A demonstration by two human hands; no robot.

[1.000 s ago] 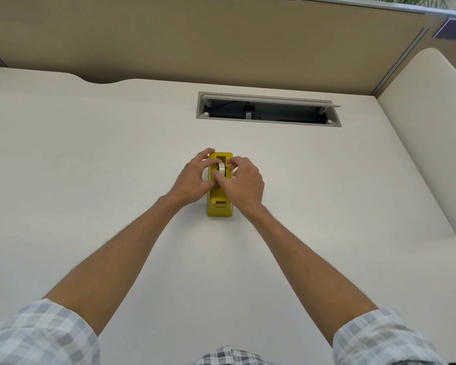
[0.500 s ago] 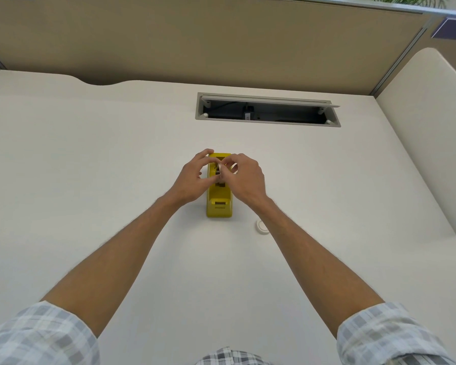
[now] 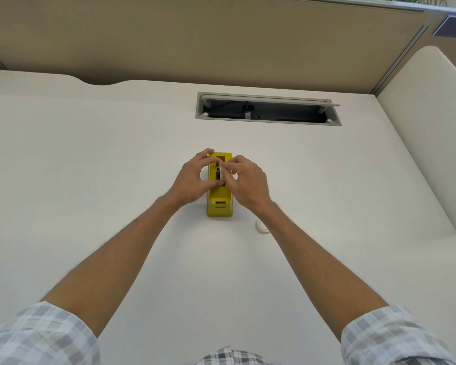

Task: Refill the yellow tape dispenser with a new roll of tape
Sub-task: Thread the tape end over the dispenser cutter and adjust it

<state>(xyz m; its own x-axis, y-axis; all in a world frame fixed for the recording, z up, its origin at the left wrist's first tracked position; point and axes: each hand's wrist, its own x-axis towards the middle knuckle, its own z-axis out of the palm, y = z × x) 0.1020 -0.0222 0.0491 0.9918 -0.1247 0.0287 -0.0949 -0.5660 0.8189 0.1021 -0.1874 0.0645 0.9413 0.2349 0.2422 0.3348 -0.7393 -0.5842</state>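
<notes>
Fingertips of my right hand (image 3: 248,184) pinch a small whitish piece at the open top of the yellow tape dispenser (image 3: 219,205), at the centre of the frame; I cannot tell whether that piece is the roll core or the tape end. My left hand (image 3: 192,181) is curled round the dispenser's left side, index finger arched over the far end, thumb against the near part of the slot, so its fingers are clamped on the body. The dispenser sits lengthwise on the white desk (image 3: 90,167), cutter end toward the lower edge of the frame. A small white ring (image 3: 261,225), apparently a tape roll, lies flat on the desk just beside my right wrist, lower right of the dispenser and apart from it. Both forearms run in from the lower corners, with checked sleeves (image 3: 37,335) rolled up. A cable tray opening (image 3: 267,109) is set in the desk in the upper centre, below the tan partition (image 3: 195,35)
</notes>
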